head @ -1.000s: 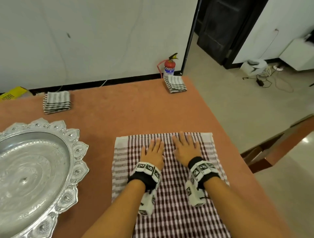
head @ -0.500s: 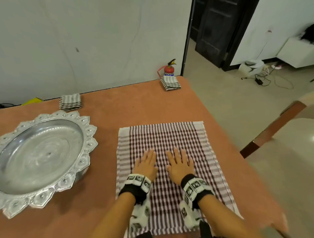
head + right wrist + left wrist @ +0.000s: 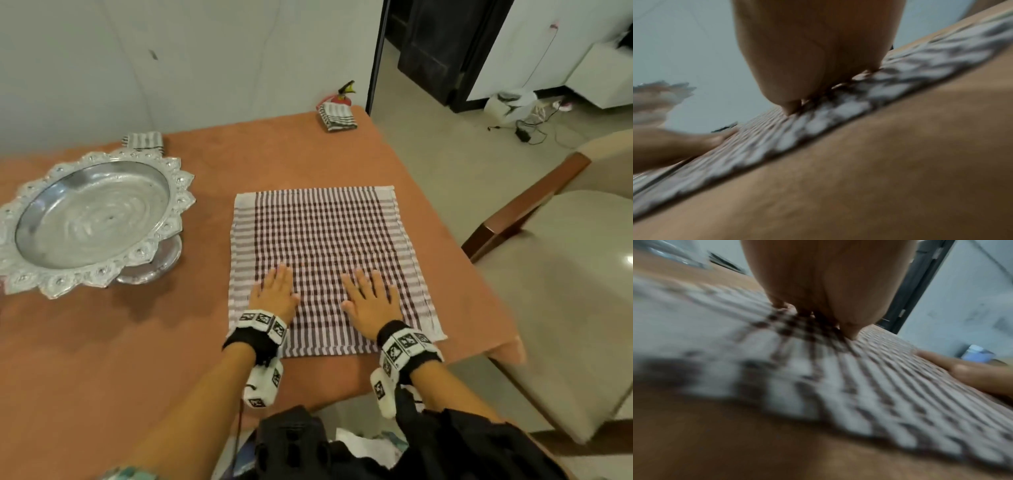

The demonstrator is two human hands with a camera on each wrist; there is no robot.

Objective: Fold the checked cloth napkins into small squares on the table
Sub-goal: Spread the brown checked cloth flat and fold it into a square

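Note:
A brown-and-white checked napkin (image 3: 323, 240) lies spread flat on the orange table (image 3: 137, 342) near its front right corner. My left hand (image 3: 275, 291) presses flat on the napkin's near left part, fingers straight. On the near right part my right hand (image 3: 371, 296) lies flat too, fingers spread. Both wrist views are blurred; the left wrist view shows my left hand (image 3: 824, 288) on the napkin (image 3: 838, 386), and the right wrist view shows my right hand (image 3: 813, 56) on the napkin (image 3: 818, 116). Two folded striped napkins sit at the table's far edge, one (image 3: 337, 118) at the right corner, one (image 3: 144, 140) behind the tray.
A large ornate silver tray (image 3: 89, 219) stands on the table's left part. A fire extinguisher (image 3: 342, 97) stands on the floor behind the far right corner. A chair (image 3: 548, 257) is close to the table's right edge. An open doorway lies beyond.
Both hands have slid along the napkin toward me, from its far part to its near part, and have spread apart. The head view has tilted so that the whole napkin shows.

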